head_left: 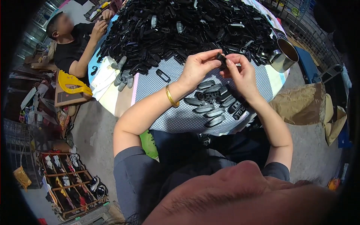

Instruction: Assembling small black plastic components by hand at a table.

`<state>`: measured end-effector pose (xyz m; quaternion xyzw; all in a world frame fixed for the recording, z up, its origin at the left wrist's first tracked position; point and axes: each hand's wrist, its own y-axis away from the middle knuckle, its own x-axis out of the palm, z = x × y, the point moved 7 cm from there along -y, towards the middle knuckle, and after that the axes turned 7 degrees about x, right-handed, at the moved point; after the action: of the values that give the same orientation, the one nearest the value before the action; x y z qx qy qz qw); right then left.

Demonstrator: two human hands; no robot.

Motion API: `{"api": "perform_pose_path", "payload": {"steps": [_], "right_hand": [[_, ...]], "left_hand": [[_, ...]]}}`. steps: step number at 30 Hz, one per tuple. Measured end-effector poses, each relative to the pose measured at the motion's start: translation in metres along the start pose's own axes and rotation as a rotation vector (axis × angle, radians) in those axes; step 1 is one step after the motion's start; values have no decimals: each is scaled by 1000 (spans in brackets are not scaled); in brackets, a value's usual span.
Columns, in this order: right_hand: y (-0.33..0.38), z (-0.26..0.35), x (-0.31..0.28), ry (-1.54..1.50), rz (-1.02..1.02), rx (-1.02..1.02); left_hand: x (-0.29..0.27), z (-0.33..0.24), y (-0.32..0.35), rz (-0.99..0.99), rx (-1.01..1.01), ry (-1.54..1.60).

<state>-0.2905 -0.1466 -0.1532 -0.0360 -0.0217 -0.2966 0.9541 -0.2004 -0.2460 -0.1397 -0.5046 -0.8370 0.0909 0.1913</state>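
Between my two hands, above the table, is a small black plastic part (221, 60). My left hand (198, 69), with a gold bangle at the wrist, pinches it from the left between thumb and fingers. From the right, my right hand (241, 73) grips the same part with thumb and fingertips. Just below my hands lies a group of several black plastic pieces (213, 108), some long and rounded, some with openings. A single black frame-shaped piece (162, 75) rests apart, left of my left wrist. My fingers partly hide the held part.
A large heap of black parts (180, 32) covers the far side of the round table (150, 90). A metal mug (285, 56) stands at the right edge. Grey gloves (122, 75) and a white cloth (106, 77) lie left. A co-worker (77, 45) sits at the far left.
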Motion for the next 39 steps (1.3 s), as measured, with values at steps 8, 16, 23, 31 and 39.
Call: {"api": "perform_pose_path", "payload": {"steps": [8,16,23,31,39], "right_hand": [[6,26,4,496,-62,-272],[18,36,18,770,9,-258],[-14,57,-50,1178,-150,-253],[-11,34,-35,1279,-123,-305],[0,53,-25,1233,-267,-702]], "left_hand": [[0,-5,-1,63,-24,136],[0,-10,-1,110,-28,95],[12,-3,0,575,-14,-784],[27,-6,-9,387,502,-1085],[30,-6,-1,490,409,-1099]]}}
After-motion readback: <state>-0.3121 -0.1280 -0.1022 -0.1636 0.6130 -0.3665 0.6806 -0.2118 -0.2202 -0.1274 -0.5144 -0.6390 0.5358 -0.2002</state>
